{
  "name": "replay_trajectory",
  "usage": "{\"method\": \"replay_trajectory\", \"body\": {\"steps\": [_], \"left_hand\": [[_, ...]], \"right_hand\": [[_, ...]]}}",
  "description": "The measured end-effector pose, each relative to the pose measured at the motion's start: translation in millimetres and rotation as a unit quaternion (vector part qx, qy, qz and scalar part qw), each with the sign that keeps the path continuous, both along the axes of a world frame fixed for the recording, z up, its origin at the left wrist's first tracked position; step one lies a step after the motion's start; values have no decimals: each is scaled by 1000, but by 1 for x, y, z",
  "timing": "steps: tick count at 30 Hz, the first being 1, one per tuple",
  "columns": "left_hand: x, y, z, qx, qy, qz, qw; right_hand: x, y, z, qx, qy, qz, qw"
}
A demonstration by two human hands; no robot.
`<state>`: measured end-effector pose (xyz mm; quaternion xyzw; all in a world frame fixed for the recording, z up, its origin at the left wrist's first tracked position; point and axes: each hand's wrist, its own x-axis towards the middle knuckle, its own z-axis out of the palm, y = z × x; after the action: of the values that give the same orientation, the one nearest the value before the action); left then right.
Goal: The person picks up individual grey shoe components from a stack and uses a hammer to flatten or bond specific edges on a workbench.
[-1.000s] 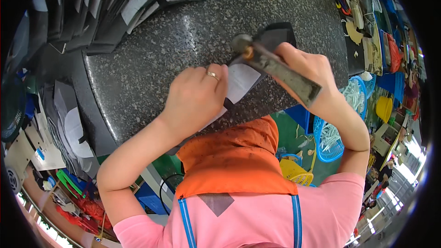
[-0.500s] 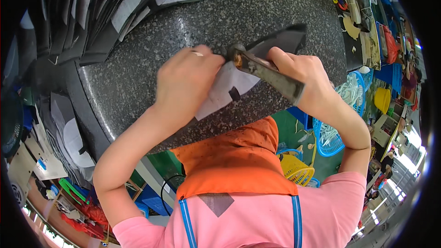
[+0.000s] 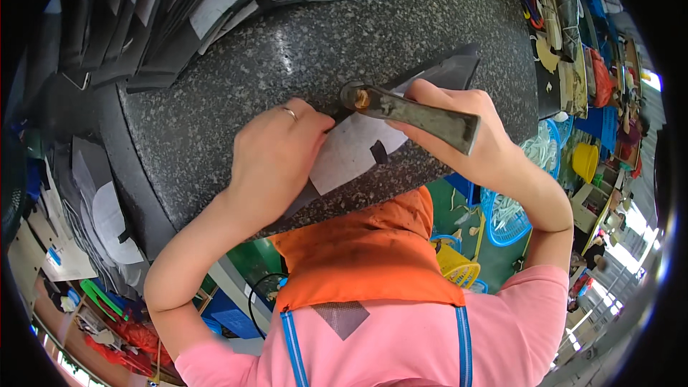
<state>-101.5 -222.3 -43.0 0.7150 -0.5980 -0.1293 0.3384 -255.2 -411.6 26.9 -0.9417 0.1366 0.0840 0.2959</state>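
A dark, flat cut piece with a pale backing (image 3: 352, 154) and a small black tab (image 3: 378, 152) lies at the front edge of the speckled stone worktop (image 3: 236, 64). On its left part, my left hand (image 3: 272, 154) is closed, fingertips pinching the folded dark edge. My right hand (image 3: 466, 125) is wrapped around a worn metal hammer (image 3: 423, 115). Its rounded head sits over the piece's upper edge, just right of my left fingertips; whether it touches is unclear. The piece's dark pointed end (image 3: 459, 68) extends beyond my right fingers.
Stacked dark pieces with pale patches (image 3: 222, 7) cover the far left of the worktop. More cut pieces (image 3: 107, 208) lie lower left. Blue baskets with white strips (image 3: 509, 218) and a yellow basket (image 3: 459, 265) stand below the worktop at right. An orange apron (image 3: 358, 265) meets the worktop's front edge.
The hammer head has shifted slightly left along the piece's edge. My left hand has moved a little left and nearer to me, showing more of the pale backing.
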Motion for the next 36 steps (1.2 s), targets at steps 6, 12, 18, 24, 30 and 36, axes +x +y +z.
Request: {"method": "replay_trajectory", "body": {"steps": [6,12,18,24,30,36], "left_hand": [[-3,12,-4,-33,-70,9,997],[9,32,4,20,4,10,1000],[9,52,2,1,-46,2,999],[17,71,5,-13,-47,-6,999],[16,88,4,-10,-70,15,997],[13,102,9,7,-91,74,993]], "right_hand": [[9,13,3,-57,10,78,995],[17,26,6,-57,22,90,994],[18,50,7,-136,34,147,979],[26,61,10,-148,15,219,964],[30,66,4,-90,-24,178,980],[36,82,2,-124,8,196,973]]}}
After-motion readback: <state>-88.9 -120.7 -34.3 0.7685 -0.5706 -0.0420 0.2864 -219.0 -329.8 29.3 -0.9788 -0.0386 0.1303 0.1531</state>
